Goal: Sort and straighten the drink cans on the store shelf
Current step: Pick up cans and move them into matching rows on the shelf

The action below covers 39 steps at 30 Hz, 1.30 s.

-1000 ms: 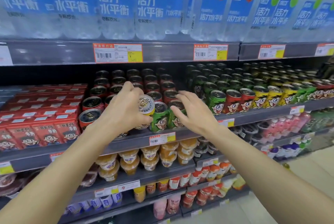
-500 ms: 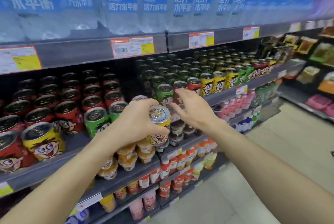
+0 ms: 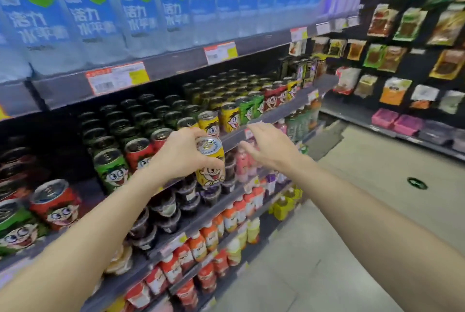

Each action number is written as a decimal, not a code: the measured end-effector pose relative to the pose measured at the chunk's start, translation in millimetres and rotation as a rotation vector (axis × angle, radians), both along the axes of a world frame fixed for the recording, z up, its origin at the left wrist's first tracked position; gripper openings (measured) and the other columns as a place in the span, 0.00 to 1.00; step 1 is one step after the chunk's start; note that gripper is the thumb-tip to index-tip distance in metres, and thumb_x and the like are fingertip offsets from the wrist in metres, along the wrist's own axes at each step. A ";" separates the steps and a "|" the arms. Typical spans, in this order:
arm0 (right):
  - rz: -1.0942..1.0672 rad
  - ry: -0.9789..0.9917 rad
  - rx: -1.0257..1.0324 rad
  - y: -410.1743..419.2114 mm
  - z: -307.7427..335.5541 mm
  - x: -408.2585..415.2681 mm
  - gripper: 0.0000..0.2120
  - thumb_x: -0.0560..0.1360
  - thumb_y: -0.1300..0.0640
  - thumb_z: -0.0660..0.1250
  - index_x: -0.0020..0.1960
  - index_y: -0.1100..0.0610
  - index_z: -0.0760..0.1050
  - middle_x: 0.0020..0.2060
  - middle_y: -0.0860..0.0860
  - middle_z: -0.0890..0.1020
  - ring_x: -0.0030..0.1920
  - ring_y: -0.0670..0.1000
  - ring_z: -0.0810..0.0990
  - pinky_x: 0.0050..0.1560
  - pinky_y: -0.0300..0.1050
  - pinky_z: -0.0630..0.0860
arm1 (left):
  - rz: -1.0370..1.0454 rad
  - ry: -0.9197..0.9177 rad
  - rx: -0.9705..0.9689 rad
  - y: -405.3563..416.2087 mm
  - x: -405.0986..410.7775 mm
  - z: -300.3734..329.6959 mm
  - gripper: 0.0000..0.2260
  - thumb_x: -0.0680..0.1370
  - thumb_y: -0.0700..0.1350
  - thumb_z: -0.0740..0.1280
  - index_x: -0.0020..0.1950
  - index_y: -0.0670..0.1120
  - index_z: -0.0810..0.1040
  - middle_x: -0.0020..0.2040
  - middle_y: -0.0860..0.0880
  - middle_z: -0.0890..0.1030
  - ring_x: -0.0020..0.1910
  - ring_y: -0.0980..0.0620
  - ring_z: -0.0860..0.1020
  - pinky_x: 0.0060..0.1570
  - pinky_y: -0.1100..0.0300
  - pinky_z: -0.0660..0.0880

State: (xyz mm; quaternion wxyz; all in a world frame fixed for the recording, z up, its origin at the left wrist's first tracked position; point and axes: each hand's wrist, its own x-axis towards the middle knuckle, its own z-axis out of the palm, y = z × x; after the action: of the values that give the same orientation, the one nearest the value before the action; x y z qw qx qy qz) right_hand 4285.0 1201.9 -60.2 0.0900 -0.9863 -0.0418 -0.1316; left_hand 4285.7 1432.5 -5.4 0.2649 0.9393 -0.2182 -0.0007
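Observation:
My left hand (image 3: 180, 154) grips a yellow cartoon-face can (image 3: 210, 161), held upright in the air in front of the can shelf (image 3: 271, 116). My right hand (image 3: 270, 146) hovers just to its right, fingers spread, holding nothing. On the shelf stand rows of green cans (image 3: 112, 169), red cans (image 3: 56, 202) and yellow cans (image 3: 229, 116), faces mostly forward. The nearest yellow row starts right behind the held can.
Water bottle packs (image 3: 141, 12) fill the shelf above, with price tags (image 3: 117, 77) on its edge. Dark pudding cups (image 3: 166, 211) and small juice bottles (image 3: 208, 236) sit on lower shelves. Hanging snack bags (image 3: 402, 27) cover the far wall. Aisle floor (image 3: 352, 211) lies to the right.
My view has swung right along the shelf. Both hands travelled right with the yellow can, from the red and green rows toward the yellow rows.

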 end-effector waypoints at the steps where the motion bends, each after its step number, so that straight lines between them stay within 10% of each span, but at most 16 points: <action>1: 0.000 0.006 -0.002 -13.9 -0.5 2.6 0.27 0.81 0.43 0.58 0.70 0.62 0.70 0.66 0.58 0.76 0.67 0.59 0.73 0.66 0.55 0.70 | -0.004 -0.001 0.012 -15.0 6.7 0.1 0.40 0.57 0.66 0.77 0.64 0.48 0.78 0.59 0.52 0.79 0.57 0.51 0.77 0.51 0.56 0.76; 14: -0.061 0.073 -0.011 -144.2 9.5 71.7 0.25 0.81 0.44 0.57 0.71 0.58 0.67 0.67 0.57 0.73 0.67 0.58 0.71 0.57 0.53 0.73 | -0.044 0.038 0.057 -151.4 93.9 2.2 0.41 0.63 0.57 0.80 0.71 0.42 0.72 0.70 0.46 0.74 0.67 0.47 0.73 0.58 0.57 0.71; 26: 0.023 0.151 -0.142 -222.5 7.3 193.3 0.29 0.79 0.49 0.65 0.75 0.60 0.63 0.69 0.58 0.71 0.70 0.59 0.69 0.63 0.53 0.72 | -0.078 0.078 0.004 -243.1 194.6 -26.8 0.28 0.61 0.59 0.80 0.54 0.48 0.80 0.49 0.52 0.83 0.46 0.57 0.79 0.37 0.63 0.72; 39: 0.245 0.151 -0.247 -238.1 -0.4 311.5 0.42 0.76 0.41 0.68 0.80 0.60 0.54 0.79 0.57 0.60 0.80 0.57 0.53 0.78 0.57 0.51 | -0.036 0.045 0.074 -264.7 249.7 -23.0 0.24 0.57 0.68 0.75 0.44 0.56 0.79 0.40 0.57 0.82 0.41 0.59 0.80 0.44 0.51 0.79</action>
State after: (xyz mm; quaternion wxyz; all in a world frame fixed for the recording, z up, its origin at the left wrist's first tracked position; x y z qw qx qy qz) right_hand 4596.5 963.8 -60.6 -0.0136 -0.9845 -0.1706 -0.0393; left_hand 4535.4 1167.8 -28.4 0.2345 0.9442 -0.2287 -0.0346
